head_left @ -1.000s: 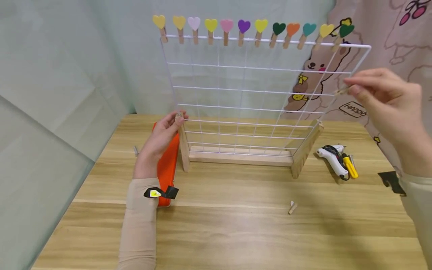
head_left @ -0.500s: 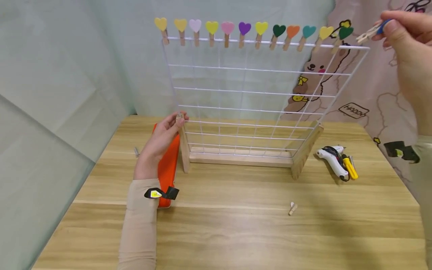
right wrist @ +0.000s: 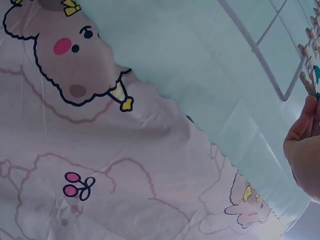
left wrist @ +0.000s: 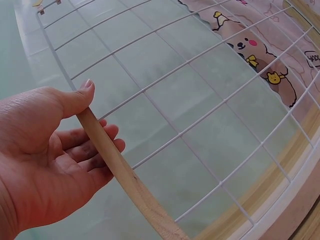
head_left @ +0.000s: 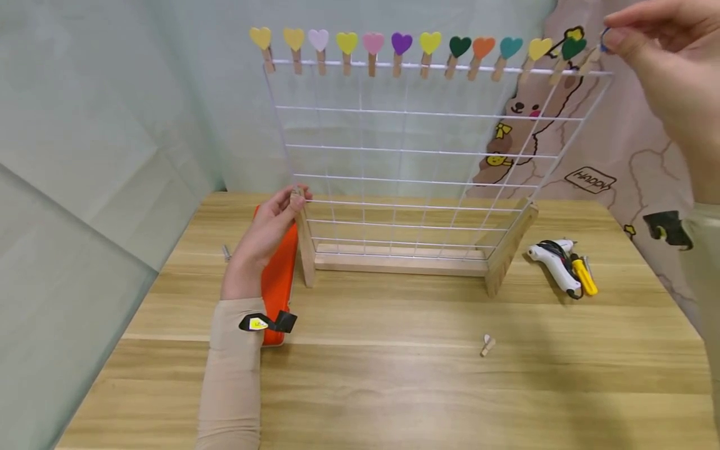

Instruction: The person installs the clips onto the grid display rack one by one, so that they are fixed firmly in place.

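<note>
A white wire grid (head_left: 360,110) leans back in a wooden stand (head_left: 399,265). Along its top wire runs a row of wooden clothespins with coloured hearts, among them a purple-heart clothespin (head_left: 402,43). My left hand (head_left: 261,234) grips the top of the stand's left post (left wrist: 132,180), thumb on the near side and fingers behind. At the grid's upper right corner my right hand (head_left: 672,69) pinches a blue-heart clothespin (head_left: 592,59), its tip at the top wire beside a dark green-heart clothespin (head_left: 574,48). My fingers mostly cover the blue heart.
One small clothespin with a white heart (head_left: 487,345) lies on the wooden table (head_left: 382,387). To the right are a white glue gun (head_left: 555,269) and a yellow-handled tool (head_left: 584,277). An orange case (head_left: 278,287) lies under my left forearm. A patterned pink curtain (head_left: 647,169) hangs behind.
My right hand has risen from beside the grid's right edge to its top corner, then moved left, bringing the blue-heart clothespin to the top wire. My left hand has stayed on the post.
</note>
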The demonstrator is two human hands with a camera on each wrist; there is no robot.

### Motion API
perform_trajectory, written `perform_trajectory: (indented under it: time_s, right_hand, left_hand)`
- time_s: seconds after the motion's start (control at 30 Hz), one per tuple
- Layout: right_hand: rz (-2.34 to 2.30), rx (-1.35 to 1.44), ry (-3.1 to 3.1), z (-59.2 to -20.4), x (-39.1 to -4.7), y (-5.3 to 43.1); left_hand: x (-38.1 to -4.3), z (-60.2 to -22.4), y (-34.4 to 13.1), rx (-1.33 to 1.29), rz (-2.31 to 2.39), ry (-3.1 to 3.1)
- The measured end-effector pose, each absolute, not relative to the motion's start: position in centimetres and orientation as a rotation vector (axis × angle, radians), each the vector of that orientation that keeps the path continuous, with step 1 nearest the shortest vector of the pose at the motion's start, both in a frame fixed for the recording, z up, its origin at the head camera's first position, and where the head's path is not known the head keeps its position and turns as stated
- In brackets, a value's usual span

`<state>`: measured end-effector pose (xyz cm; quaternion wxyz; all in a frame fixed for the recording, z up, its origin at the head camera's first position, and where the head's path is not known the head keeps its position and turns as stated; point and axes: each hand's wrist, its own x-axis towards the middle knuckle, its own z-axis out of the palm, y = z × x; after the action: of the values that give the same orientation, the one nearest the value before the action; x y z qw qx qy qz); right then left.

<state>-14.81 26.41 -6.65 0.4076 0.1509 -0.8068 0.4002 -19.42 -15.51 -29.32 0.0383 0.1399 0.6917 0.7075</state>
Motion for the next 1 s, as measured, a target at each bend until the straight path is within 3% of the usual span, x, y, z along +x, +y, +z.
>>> perform_trajectory:
  time_s: [1.0]
  right_hand:
    - [1.031, 0.277, -2.119, -8.6, -13.7, 26.0]
  left_hand:
    - [-19.3, -29.6, -15.7, 0.412, 2.157, 2.125]
